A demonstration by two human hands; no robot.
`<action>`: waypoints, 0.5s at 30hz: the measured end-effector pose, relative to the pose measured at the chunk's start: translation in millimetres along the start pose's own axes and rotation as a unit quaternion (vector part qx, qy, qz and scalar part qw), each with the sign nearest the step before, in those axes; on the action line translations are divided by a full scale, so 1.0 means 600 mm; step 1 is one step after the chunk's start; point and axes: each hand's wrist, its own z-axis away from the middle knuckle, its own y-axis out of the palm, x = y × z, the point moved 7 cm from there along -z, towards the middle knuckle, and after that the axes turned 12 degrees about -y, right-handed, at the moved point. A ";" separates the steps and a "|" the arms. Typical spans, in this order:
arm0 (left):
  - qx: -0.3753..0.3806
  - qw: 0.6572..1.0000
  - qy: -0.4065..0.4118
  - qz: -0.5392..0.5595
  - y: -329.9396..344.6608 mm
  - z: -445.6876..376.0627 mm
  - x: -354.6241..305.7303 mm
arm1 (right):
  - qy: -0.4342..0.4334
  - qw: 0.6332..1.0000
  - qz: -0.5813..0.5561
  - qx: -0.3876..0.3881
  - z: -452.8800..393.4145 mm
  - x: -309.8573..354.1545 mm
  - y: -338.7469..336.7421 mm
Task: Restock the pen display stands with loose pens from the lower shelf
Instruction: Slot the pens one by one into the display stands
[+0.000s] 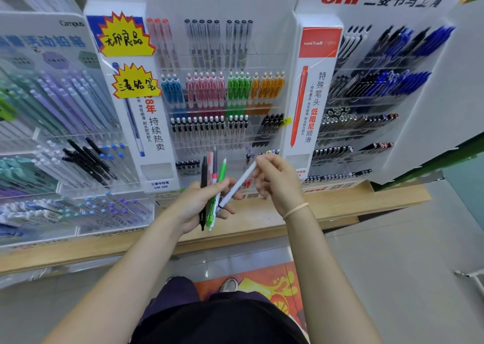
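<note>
Head view: the left hand (199, 205) grips a bunch of loose pens upright in its curled fingers: a black pen (203, 186), a red-and-grey pen (213, 169) and a green pen (218, 186); their lower ends are partly covered by the palm, so the exact count cannot be told. The right hand (275, 181) pinches the upper end of a white pen (239, 184) between thumb and fingertips; the pen slants down-left, its lower tip touching the left-hand bunch. A pale band (296, 210) sits on the right wrist. Both hands are in front of the bottom rows of the centre display stand (222, 87), which stands on a wooden shelf (340, 202). The hands hide part of the lowest row. A left stand (52, 134) and right stand (379, 95) flank it; the right stand's pens are blurred. The shelf's left end is cut off by the frame edge.
</note>
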 end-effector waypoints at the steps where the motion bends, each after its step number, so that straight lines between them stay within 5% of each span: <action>1: -0.024 1.000 0.010 0.009 -0.011 0.005 -0.006 | -0.003 1.000 -0.021 -0.021 -0.001 0.012 -0.007; 5: -0.109 0.987 0.065 0.101 -0.046 0.020 -0.037 | -0.020 0.998 -0.053 -0.027 -0.004 0.055 -0.009; 11: -0.117 0.964 0.161 0.174 -0.023 0.043 -0.117 | 0.004 0.991 -0.021 0.130 0.007 0.067 0.057; 15: -0.114 0.967 0.189 0.125 -0.008 0.059 -0.140 | 0.002 0.977 0.042 0.209 0.018 0.072 0.082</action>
